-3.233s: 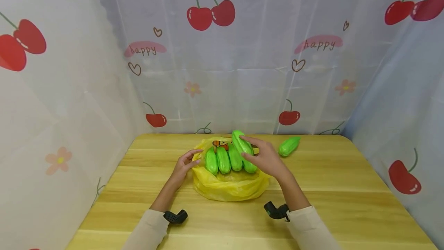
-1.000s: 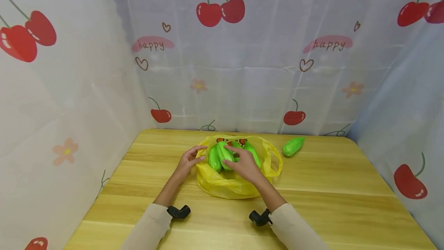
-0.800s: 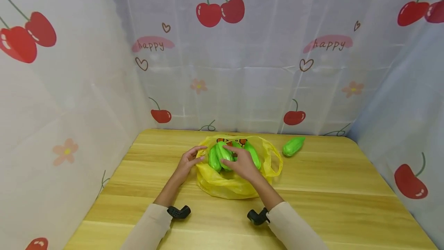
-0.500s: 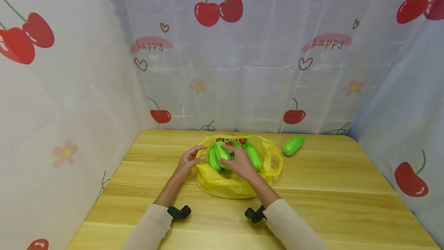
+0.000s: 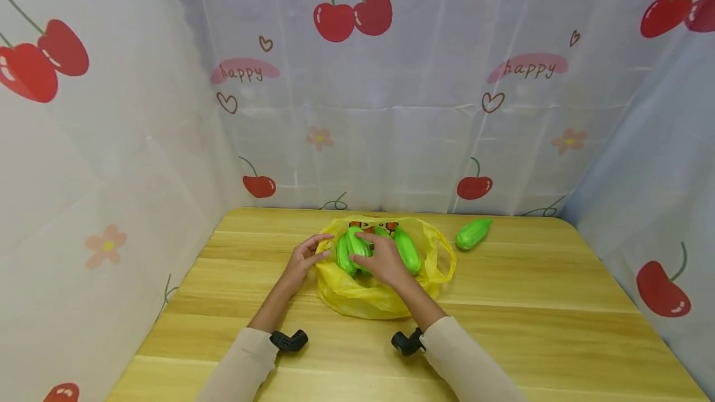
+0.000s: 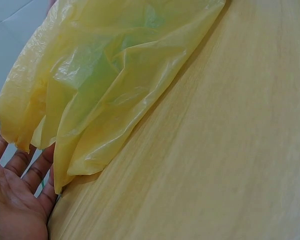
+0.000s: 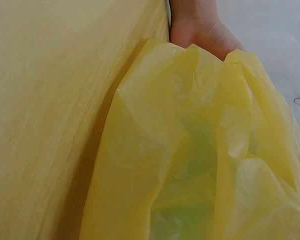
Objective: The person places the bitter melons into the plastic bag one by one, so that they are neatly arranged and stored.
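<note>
A yellow plastic bag (image 5: 363,303) stands with its mouth up on the table, with several glossy green, ridged, cucumber-like vegetables in it. My left hand (image 5: 300,263) holds the bag's left rim, thumb and fingertips hooked over it. In the left wrist view its fingers (image 6: 37,167) run behind the yellow film. Over the bag's mouth, my right hand (image 5: 385,260) grips one green vegetable (image 5: 356,242) between thumb and fingers, close against another at the left (image 5: 343,258). One more green vegetable (image 5: 406,250) leans at the bag's right side. The right hand partly covers those in the middle.
A single green vegetable (image 5: 473,234) lies on the wooden table (image 5: 536,290) right of the bag. The bag's loop handle (image 5: 447,262) sticks out toward it. Cherry-printed curtains (image 5: 385,123) close off the back and both sides.
My right hand has moved from the vegetable at the bag's right to one at the left, shifting it slightly further left. The bag's right handle has come into view. The left hand stays at the rim.
</note>
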Available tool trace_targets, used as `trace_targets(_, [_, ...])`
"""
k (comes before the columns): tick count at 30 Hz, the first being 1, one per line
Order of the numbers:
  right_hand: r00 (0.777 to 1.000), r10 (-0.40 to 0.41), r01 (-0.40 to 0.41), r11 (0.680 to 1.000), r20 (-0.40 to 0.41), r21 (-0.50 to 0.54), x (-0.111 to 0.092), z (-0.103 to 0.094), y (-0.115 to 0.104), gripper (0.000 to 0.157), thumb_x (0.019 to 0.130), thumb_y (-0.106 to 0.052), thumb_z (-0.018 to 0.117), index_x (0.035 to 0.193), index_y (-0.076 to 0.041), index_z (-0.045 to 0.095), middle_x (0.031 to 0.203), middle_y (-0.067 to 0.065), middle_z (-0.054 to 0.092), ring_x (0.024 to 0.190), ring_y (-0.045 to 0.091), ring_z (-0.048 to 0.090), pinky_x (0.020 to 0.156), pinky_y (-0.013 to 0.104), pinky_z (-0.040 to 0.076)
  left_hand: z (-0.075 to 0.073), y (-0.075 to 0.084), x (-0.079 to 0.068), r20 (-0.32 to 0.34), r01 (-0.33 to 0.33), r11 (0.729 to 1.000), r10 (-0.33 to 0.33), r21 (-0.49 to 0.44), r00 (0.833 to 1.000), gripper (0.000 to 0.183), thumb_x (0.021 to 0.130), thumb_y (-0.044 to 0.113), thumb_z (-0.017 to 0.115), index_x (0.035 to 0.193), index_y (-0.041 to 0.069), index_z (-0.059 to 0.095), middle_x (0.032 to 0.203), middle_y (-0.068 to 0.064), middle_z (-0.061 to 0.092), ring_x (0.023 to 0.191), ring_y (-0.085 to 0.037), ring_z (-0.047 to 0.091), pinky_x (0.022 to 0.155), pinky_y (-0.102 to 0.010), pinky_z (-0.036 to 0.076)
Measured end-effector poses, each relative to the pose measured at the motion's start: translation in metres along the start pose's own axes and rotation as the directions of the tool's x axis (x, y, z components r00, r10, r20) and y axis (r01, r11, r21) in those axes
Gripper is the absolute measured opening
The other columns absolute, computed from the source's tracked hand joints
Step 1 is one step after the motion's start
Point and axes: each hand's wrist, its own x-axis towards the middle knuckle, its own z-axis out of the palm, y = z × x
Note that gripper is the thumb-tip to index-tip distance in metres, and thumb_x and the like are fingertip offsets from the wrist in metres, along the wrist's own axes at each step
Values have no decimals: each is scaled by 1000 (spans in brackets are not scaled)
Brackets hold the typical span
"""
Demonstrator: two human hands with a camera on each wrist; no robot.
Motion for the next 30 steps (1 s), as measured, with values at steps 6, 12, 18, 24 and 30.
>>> trace_targets(6, [1000, -6, 6, 1000, 12, -3, 0, 0, -1, 57, 90, -21, 80, 141, -6, 60, 136, 17, 63, 47, 19, 43, 82, 44, 53, -1, -2, -1, 1, -3, 1000, 3, 3, 1000, 41, 100, 4, 60, 139, -7, 54, 148, -26, 47, 147, -35, 32, 124, -48, 10])
trace_targets(12, [999, -40, 40, 999, 2, 4, -3, -1, 3, 55, 93, -22, 77, 142, -6, 59, 131, 17, 66, 90, 34, 67, 67, 35, 54, -1, -3, 0, 6, -5, 1000, 5, 6, 1000, 43, 100, 8, 62, 140, -6, 54, 149, -26, 46, 147, -36, 32, 124, -51, 11])
trace_targets(18, [1000, -13, 12, 998, 17, 59, -4, -2, 6, 51, 96, -21, 71, 144, -9, 58, 111, 14, 73, 46, 17, 40, 45, 25, 38, -2, -2, -1, 4, -7, 1000, 7, 13, 1000, 42, 100, 7, 62, 140, -6, 54, 148, -26, 47, 147, -36, 32, 124, -49, 11])
trace_targets(24, [1000, -1, 1, 999, 0, 50, -4, -1, 5, 54, 91, -23, 79, 140, -9, 62, 136, 16, 63, 105, 32, 68, 68, 35, 58, -1, -2, -1, 8, 3, 1000, -3, 16, 1000, 43, 100, 7, 61, 140, -6, 54, 150, -25, 45, 148, -35, 30, 124, -51, 11])
trace_targets(30, [1000, -2, 3, 999, -31, 38, -3, 2, 5, 56, 87, -23, 82, 138, -8, 64, 136, 14, 64, 111, 36, 67, 82, 45, 59, -2, -2, -1, 10, 1, 1000, -1, 22, 1000, 42, 101, 7, 61, 140, -6, 53, 150, -26, 45, 149, -35, 29, 123, -52, 11])
